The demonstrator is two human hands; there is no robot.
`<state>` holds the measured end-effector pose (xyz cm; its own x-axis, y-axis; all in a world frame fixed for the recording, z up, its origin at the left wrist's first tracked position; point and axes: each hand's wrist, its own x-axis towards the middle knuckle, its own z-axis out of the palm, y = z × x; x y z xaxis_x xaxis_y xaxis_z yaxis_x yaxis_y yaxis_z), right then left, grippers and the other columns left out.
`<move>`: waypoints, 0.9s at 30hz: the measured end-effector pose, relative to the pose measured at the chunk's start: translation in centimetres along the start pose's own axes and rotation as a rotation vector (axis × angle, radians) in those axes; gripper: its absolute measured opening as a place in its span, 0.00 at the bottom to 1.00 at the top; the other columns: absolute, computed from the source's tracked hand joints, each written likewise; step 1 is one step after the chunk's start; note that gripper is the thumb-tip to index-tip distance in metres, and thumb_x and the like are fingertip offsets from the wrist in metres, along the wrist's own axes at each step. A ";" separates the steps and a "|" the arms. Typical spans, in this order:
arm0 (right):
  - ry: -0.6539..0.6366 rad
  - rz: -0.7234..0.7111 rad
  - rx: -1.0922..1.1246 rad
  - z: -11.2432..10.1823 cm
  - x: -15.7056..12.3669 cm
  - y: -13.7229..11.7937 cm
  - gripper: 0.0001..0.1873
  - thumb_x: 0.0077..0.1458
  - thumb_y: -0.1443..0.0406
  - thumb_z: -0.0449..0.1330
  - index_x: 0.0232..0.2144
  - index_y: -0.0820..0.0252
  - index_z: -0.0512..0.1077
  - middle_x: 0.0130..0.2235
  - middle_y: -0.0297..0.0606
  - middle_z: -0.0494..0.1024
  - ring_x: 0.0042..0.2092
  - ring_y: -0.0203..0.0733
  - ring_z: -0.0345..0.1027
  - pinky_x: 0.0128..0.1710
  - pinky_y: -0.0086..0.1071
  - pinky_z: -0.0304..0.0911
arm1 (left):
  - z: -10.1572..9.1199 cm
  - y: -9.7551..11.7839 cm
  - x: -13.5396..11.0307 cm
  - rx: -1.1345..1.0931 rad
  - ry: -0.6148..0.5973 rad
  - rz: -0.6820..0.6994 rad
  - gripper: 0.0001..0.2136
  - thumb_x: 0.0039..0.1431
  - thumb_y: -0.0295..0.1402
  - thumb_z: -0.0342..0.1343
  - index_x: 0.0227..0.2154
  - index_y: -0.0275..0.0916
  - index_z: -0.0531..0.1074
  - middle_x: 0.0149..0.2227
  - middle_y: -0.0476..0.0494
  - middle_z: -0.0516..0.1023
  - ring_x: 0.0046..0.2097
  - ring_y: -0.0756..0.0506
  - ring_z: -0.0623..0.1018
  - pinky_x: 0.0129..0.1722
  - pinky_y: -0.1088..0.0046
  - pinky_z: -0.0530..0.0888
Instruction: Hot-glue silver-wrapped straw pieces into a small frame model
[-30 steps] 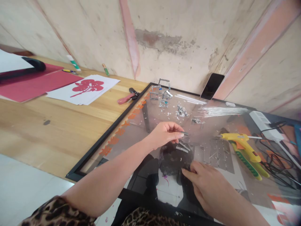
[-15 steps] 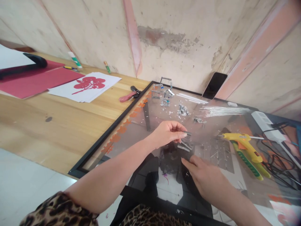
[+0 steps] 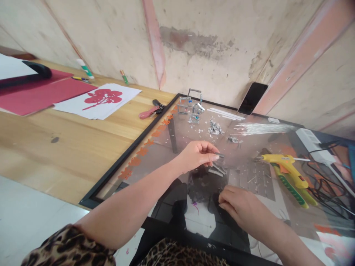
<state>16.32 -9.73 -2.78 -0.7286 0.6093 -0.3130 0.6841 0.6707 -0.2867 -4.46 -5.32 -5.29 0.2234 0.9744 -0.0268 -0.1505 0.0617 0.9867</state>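
Your left hand point(image 3: 195, 156) pinches a short silvery strip point(image 3: 220, 155) between thumb and fingertips, its long axis running left to right, tip poking right. Just near of it, a few more cut strips point(image 3: 216, 170) lie loose on the glass sheet point(image 3: 155, 147). Your right hand point(image 3: 240, 207) rests on the glass nearer you, fingers curled together with nothing clearly in them (too small to tell), so the loose strips lie far and slightly left of it. The yellow glue gun point(image 3: 288, 171) lies well to the right
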 end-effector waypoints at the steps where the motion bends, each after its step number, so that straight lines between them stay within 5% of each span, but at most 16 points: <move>1: -0.003 -0.001 -0.009 0.1 0.1 -0.1 0.09 0.58 0.70 0.50 0.28 0.59 0.68 0.32 0.33 0.71 0.34 0.35 0.66 0.34 0.28 0.58 | 0.0 -0.1 0.0 0.001 0.000 0.001 0.10 0.49 0.32 0.62 0.33 0.32 0.72 0.22 0.50 0.73 0.24 0.55 0.72 0.25 0.79 0.70; 8: 0.054 0.094 -0.081 0.1 -0.4 2.0 0.11 0.57 0.70 0.47 0.27 0.58 0.67 0.29 0.34 0.72 0.30 0.37 0.66 0.29 0.30 0.55 | -0.1 -0.3 0.0 0.008 0.000 0.007 0.10 0.49 0.32 0.61 0.34 0.33 0.72 0.23 0.50 0.73 0.24 0.54 0.72 0.26 0.78 0.70; 15: 0.437 0.325 0.280 -3.3 -1.1 6.6 0.06 0.55 0.63 0.52 0.29 0.57 0.67 0.27 0.33 0.75 0.30 0.37 0.69 0.31 0.30 0.61 | -0.1 0.2 -0.1 -0.005 -0.001 0.008 0.10 0.49 0.32 0.62 0.33 0.33 0.72 0.22 0.50 0.73 0.24 0.54 0.72 0.26 0.78 0.70; 19: 0.340 0.292 0.336 -4.2 -1.2 5.2 0.05 0.53 0.63 0.54 0.26 0.57 0.66 0.25 0.30 0.74 0.28 0.35 0.68 0.28 0.28 0.62 | 0.0 0.5 -0.2 0.015 0.017 0.019 0.10 0.49 0.32 0.62 0.33 0.32 0.72 0.21 0.50 0.72 0.23 0.54 0.71 0.25 0.79 0.69; 22: 0.166 0.165 0.303 -2.7 -1.7 2.6 0.05 0.55 0.66 0.53 0.28 0.56 0.67 0.25 0.30 0.74 0.28 0.35 0.69 0.29 0.28 0.63 | -0.1 0.7 -0.3 0.010 0.017 0.044 0.10 0.49 0.32 0.61 0.32 0.32 0.72 0.20 0.50 0.72 0.23 0.54 0.71 0.25 0.79 0.69; 27: 0.314 -0.144 -0.008 3.3 -3.5 -0.6 0.18 0.57 0.74 0.44 0.41 0.57 0.70 0.38 0.41 0.75 0.38 0.40 0.69 0.38 0.34 0.66 | -0.1 0.5 -0.3 -0.017 -0.015 0.043 0.10 0.49 0.33 0.62 0.33 0.33 0.72 0.22 0.49 0.73 0.24 0.54 0.72 0.25 0.79 0.69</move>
<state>18.59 -13.69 -4.48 -0.7938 0.6077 0.0248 0.5739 0.7618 -0.3005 -4.74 -5.53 -4.76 0.2303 0.9730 0.0178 -0.1770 0.0239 0.9839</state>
